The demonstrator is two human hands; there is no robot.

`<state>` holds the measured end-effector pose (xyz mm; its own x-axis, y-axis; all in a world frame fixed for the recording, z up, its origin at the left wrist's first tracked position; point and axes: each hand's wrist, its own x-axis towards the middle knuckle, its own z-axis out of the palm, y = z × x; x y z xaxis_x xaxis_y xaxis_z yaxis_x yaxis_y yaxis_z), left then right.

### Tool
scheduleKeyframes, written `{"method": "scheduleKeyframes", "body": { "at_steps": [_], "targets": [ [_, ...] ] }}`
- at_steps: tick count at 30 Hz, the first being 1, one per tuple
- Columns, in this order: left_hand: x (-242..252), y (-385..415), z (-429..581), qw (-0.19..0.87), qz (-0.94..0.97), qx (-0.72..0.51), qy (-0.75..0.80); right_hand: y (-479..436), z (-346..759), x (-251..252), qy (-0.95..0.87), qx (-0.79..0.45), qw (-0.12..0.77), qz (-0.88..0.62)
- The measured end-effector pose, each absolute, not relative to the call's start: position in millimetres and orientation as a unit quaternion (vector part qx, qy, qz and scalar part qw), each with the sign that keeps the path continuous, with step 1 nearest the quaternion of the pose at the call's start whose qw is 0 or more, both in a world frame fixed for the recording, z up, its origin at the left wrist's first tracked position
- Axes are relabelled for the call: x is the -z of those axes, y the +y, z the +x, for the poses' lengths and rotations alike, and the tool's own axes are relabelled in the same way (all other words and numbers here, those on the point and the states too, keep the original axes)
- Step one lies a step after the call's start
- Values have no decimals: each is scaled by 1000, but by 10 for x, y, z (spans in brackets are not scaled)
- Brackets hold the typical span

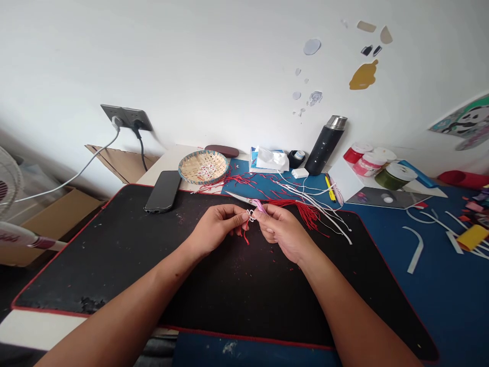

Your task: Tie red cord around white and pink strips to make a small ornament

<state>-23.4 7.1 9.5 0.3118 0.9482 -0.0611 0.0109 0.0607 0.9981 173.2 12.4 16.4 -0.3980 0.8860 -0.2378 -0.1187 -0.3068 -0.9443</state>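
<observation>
A small looped knot of white cord (pixel 250 215) with red cord ends (pixel 245 237) is between my two hands, above the black mat. My left hand (pixel 219 227) is closed, pinching the knot's left side between thumb and fingers. On the other side, my right hand (pixel 282 229) is closed too, its thumb and forefinger at the white loops. Scissors (pixel 240 197) with a pink handle show right behind the knot, blades pointing left. Their handle meets my right fingers in view; whether I grip it, I cannot tell. A bundle of red cords (pixel 301 208) lies behind my right hand.
A phone (pixel 164 191) and a woven basket (pixel 191 165) of small knotted pieces sit back left. White cords (pixel 324 206), a tissue pack (pixel 268 160), a black flask (pixel 325 145) and thread spools (pixel 395 175) are back right. The black mat (pixel 237 290) spreads beneath my arms.
</observation>
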Motion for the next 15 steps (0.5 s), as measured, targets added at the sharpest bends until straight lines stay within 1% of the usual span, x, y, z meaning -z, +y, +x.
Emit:
{"method": "scheduleKeyframes", "body": {
  "at_steps": [15],
  "targets": [
    [-67, 42, -211, 537, 582, -400, 461, 119, 1706, -135, -482, -672, 371, -424]
  ]
}}
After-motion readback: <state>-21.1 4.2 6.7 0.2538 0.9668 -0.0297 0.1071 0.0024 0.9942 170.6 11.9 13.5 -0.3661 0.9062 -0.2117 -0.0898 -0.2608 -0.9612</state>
